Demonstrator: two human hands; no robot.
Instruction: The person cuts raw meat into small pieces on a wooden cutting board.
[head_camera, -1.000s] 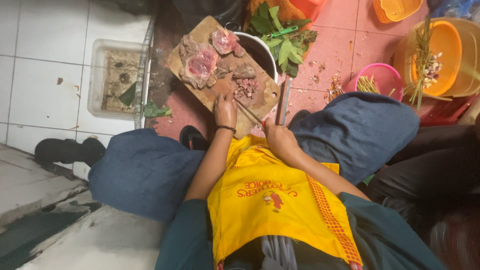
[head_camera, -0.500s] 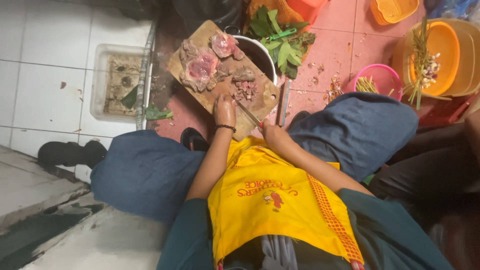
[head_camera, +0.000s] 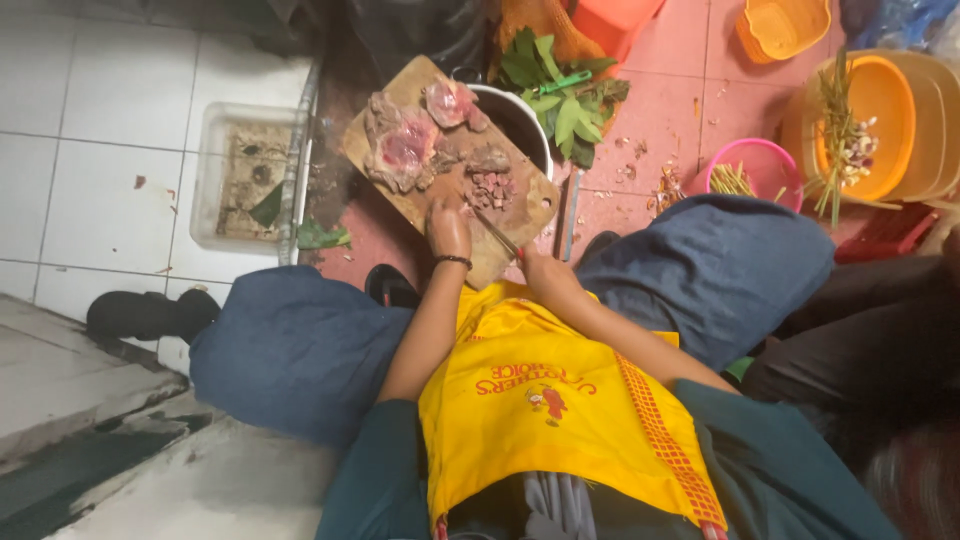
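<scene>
head view looking straight down on a person who is sitting low on a tiled floor, knees in blue trousers spreading to either side, a yellow apron (head_camera: 560, 410) hanging down the front. a wooden cutting board (head_camera: 520, 260) is lying tilted between the knees, resting partly over a dark pot (head_camera: 520, 115). the left hand (head_camera: 448, 228) is pressing down on the near part of the board, fingers curling flat against it, a dark band sitting at the wrist; cannot tell whether it is pinching any meat under the fingertips. the right hand (head_camera: 540, 272) is closing around the handle of a knife (head_camera: 497, 236), the blade slanting up toward the left hand and lying close to the board. small diced meat pieces (head_camera: 490, 188) are sitting just beyond the blade, mid-board. two larger raw meat chunks (head_camera: 403, 143) are lying at the far end of the board, one pinkish cut face showing. green leaves (head_camera: 565, 100) are piling just beyond the pot. a pink bowl (head_camera: 760, 165) and stacked orange basins (head_camera: 880, 120) holding stalks are standing well off to the right side. a clear plastic tub (head_camera: 215, 175) is sitting on the white tiles to the left.
</scene>
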